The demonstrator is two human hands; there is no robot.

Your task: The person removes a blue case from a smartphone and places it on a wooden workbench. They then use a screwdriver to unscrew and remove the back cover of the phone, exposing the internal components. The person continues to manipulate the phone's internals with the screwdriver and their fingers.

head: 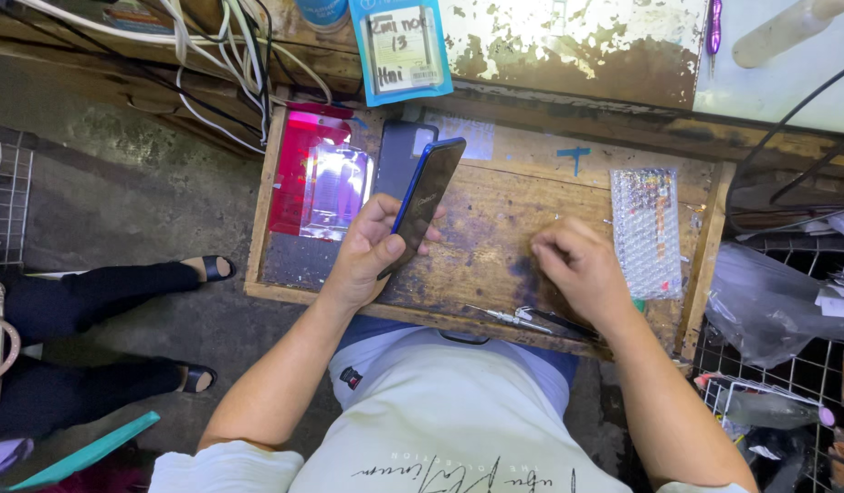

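Near, low centre of frame: metal tweezers (515, 318) on scratched wooden worktop (495, 246). Right hand (579, 269) centre-right, fingers curled loosely on bare wood, grasping nothing visible. Left hand (367, 251) centre, clasping slim dark blue-edged smartphone (424, 203), tilted upright. Likely light, stiff, slick, glass fragile; best held by long edges. Farther: bubble-wrap strip (646, 228) right, red clear-windowed package (317, 183) upper left.

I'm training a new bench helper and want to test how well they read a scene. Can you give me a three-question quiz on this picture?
1. Which hand holds the blue-edged phone?
2. True or false: the right hand grips the tweezers.
3. The bubble-wrap pouch lies: A) on the wooden tray's right side, B) on the floor, C) under the phone.

Key: 1. left; 2. false, they lie on the tray's near edge; 3. A.
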